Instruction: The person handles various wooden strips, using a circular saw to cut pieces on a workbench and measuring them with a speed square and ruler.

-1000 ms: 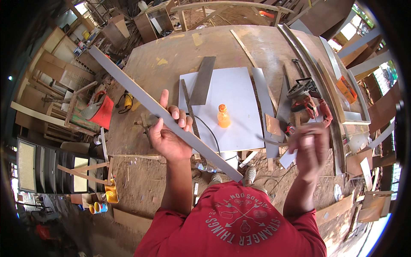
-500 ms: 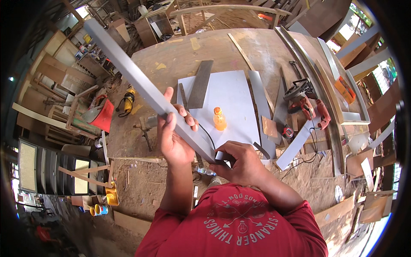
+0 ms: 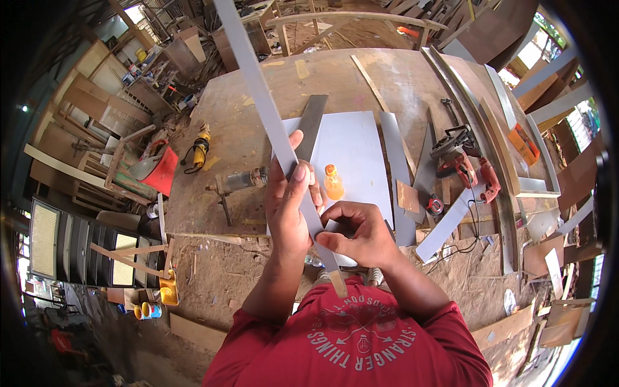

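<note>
A long, narrow board strip (image 3: 265, 106) with a pale grey face slants up across the view in front of me. My left hand (image 3: 291, 209) grips it from below, the thumb lying on its face. The strip's lower end shows bare wood and points at my shirt. My right hand (image 3: 361, 235) is closed at the strip's lower edge, thumb against it. Between its fingers is a small pale folded piece (image 3: 333, 226), mostly hidden; I cannot tell its kind. Beyond my hands, a small bottle of orange liquid (image 3: 333, 183) stands on a white sheet (image 3: 351, 138).
On the wooden worktable (image 3: 225, 97) lie a dark board (image 3: 313, 122), a red circular saw (image 3: 459, 161), a tape measure (image 3: 435, 206), a yellow power tool (image 3: 201, 147) and a grey-bodied tool (image 3: 242, 180). Long strips lie along the right side. A red container (image 3: 165, 171) stands left of the table.
The strip has swung more upright and to the right, its face turned toward me. Its lower end now reaches below my right hand. Both hands have shifted with it.
</note>
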The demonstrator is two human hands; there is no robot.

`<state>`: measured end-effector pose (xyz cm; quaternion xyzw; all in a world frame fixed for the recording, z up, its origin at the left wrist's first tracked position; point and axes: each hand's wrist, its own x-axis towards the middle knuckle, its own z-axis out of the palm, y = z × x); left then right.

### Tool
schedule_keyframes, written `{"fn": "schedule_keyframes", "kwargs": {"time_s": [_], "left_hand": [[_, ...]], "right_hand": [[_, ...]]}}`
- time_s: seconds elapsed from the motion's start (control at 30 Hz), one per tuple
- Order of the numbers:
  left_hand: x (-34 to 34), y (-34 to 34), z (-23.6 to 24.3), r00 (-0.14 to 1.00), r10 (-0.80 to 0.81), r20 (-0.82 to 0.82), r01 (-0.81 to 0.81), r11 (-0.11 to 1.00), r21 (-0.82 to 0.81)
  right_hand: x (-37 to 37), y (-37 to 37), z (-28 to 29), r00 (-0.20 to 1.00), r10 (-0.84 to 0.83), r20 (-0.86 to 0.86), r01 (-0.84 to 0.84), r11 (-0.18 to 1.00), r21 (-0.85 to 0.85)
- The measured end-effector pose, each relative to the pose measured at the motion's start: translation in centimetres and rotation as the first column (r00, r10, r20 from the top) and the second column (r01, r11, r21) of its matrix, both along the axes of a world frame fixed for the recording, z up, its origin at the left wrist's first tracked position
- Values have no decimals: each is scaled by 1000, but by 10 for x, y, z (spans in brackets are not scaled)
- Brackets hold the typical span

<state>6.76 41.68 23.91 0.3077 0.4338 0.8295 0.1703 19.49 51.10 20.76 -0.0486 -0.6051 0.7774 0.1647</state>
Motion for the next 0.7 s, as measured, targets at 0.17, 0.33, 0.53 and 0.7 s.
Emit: {"fn": "schedule_keyframes", "kwargs": {"time_s": [0.17, 0.33, 0.53, 0.7], "left_hand": [[3, 3, 1, 987, -116, 113, 111, 993, 46], [6, 4, 2, 985, -74, 153, 78, 997, -21], [10, 12, -3, 954, -125, 271, 134, 991, -16], [20, 28, -9, 923, -157, 350, 201, 975, -91]], "right_hand": [[11, 7, 9, 995, 18, 98, -29, 994, 109], [18, 6, 9, 990, 17, 140, -39, 987, 158], [1, 14, 3, 964, -188, -187, 225, 953, 204], [-3, 34, 12, 950, -274, -151, 308, 905, 293]]}}
